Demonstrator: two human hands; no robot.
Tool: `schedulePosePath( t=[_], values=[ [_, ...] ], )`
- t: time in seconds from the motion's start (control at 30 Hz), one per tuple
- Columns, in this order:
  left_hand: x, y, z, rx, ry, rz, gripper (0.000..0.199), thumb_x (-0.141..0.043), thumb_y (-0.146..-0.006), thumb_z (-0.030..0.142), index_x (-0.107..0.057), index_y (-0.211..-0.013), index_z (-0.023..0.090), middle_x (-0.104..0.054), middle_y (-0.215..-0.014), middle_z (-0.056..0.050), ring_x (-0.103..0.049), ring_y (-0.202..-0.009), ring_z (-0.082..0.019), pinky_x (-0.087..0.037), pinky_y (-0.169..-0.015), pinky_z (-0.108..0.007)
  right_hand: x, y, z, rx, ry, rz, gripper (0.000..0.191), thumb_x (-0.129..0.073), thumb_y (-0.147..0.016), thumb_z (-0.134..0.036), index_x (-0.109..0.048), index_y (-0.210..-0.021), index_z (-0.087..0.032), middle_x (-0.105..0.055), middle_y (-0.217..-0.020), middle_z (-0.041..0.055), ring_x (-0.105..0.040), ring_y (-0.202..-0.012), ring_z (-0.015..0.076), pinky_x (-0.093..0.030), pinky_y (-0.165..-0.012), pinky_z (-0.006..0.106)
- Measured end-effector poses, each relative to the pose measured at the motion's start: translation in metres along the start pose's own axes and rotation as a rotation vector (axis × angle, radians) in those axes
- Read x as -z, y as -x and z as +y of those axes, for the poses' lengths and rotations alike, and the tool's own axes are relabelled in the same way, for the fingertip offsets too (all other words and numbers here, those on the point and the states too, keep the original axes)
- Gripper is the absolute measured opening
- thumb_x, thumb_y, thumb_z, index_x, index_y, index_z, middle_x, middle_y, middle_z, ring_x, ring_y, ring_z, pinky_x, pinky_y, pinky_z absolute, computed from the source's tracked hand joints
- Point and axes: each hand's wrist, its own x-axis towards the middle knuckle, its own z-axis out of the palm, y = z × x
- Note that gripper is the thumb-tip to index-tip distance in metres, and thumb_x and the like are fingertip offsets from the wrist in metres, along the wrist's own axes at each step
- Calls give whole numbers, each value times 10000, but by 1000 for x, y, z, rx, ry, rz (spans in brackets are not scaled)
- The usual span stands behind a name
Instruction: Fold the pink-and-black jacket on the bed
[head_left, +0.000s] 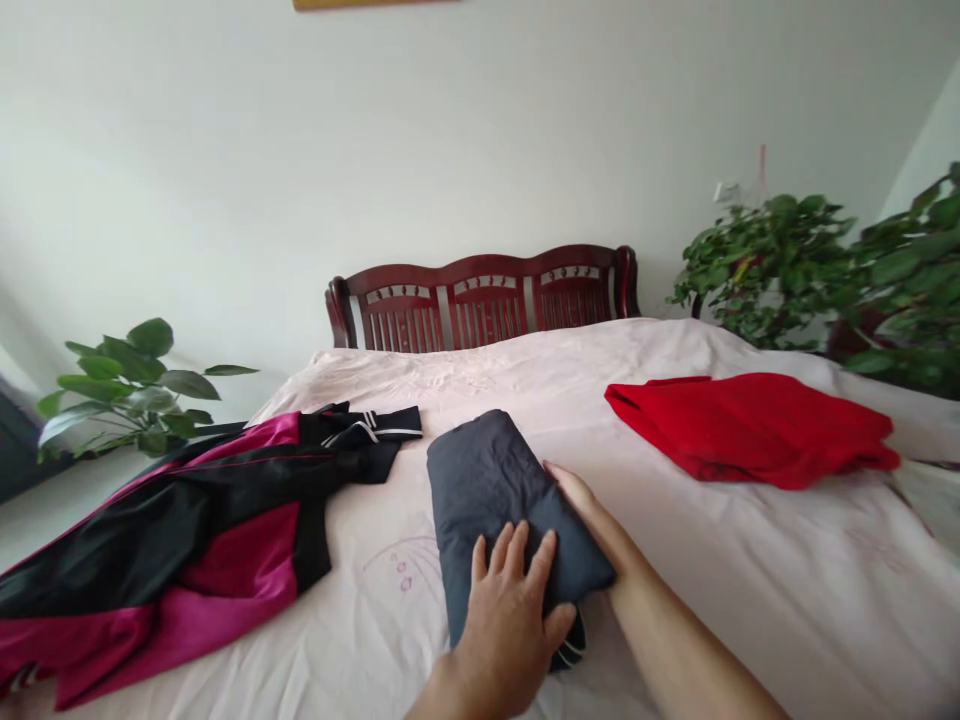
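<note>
A dark grey garment (480, 470) lies folded into a compact bundle on the bed, in the middle of the view. My left hand (514, 605) rests flat on top of its near half, fingers spread. Along the right edge of the bundle, my right hand (581, 500) holds its side, with part of the hand tucked beneath the cloth and most fingers hidden. A dark piece with white trim (570, 648) sticks out under the bundle by my left thumb.
A black and magenta jacket (225, 530) is spread on the left of the bed. On the right lies a folded red garment (757, 425). A pale pink sheet (375, 640) covers the bed, with a dark wooden headboard (480, 300) behind. Leafy plants (135, 390) stand at both sides.
</note>
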Motion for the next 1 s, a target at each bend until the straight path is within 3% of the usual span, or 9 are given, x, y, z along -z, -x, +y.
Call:
schedulePosePath(
  t=[0.07,0.17,0.3,0.4,0.63,0.7,0.83,0.9,1.0],
  values=[
    [-12,5,0,2,-78,-30,700,-611,-859,390,-377,-1515,319,-334,-1603,-119,-256,-1479,-385,-104,-1177,-687,19,-3,-8,-27,19,19,329,-462,-945,-357,-700,-934,-131,-733,-871,112,-699,-862,257,-551,-822,448],
    [-23,6,-2,-2,-135,-12,706,-620,-858,437,-381,-1512,324,-318,-1606,-132,-255,-1477,-397,-105,-1171,-703,20,-7,-28,55,49,84,339,-534,-883,-360,-675,-1139,-190,-718,-1146,93,-623,-1149,257,-445,-1045,456],
    [-37,5,-6,-22,-168,22,755,-653,-833,496,-368,-1515,342,-305,-1610,-138,-250,-1469,-430,-105,-1148,-748,-17,-10,-49,477,414,23,448,-582,-877,-389,-622,-1307,-270,-481,-1502,5,-277,-1470,221,-99,-1237,418],
    [-49,9,-12,-66,-196,22,808,-666,-816,525,-314,-1529,380,-262,-1625,-135,-228,-1464,-467,-128,-1113,-795,-45,-19,-39,702,758,-129,459,-561,-909,-421,-600,-1345,-284,-420,-1543,6,-217,-1493,246,2,-1230,467],
    [-71,21,-19,-149,-231,-10,781,-579,-843,615,-284,-1534,407,-265,-1617,-148,-264,-1441,-493,-248,-1073,-805,-49,-68,15,499,991,-259,498,-571,-889,-452,-588,-1354,-275,-426,-1541,27,-282,-1471,207,-11,-1224,393],
    [-81,25,-25,-212,-289,89,812,-592,-822,635,-293,-1535,389,-329,-1590,-161,-347,-1405,-491,-330,-1039,-786,-44,-79,14,452,988,-245,514,-576,-880,-466,-583,-1356,-272,-411,-1551,26,-251,-1482,198,16,-1222,387],
    [-99,32,-41,-405,-441,430,826,-604,-773,687,-406,-1493,332,-506,-1482,-164,-517,-1291,-443,-493,-928,-682,-30,-95,4,304,942,-117,600,-607,-852,-433,-531,-1401,-203,-362,-1578,88,-175,-1503,255,37,-1218,446],
    [-103,35,-48,-495,-468,604,710,-603,-801,647,-502,-1424,323,-601,-1394,-139,-570,-1256,-365,-533,-924,-573,-17,-99,0,209,882,-18,693,-645,-819,-411,-472,-1437,-150,-335,-1582,147,-177,-1496,310,-39,-1215,488],
    [-107,40,-55,-538,-426,849,418,-668,-850,401,-628,-1264,355,-715,-1237,-47,-634,-1187,-226,-530,-972,-398,7,-91,-2,91,747,74,723,-696,-772,-408,-472,-1414,-163,-483,-1477,160,-373,-1408,325,-285,-1156,445]
  ],
)
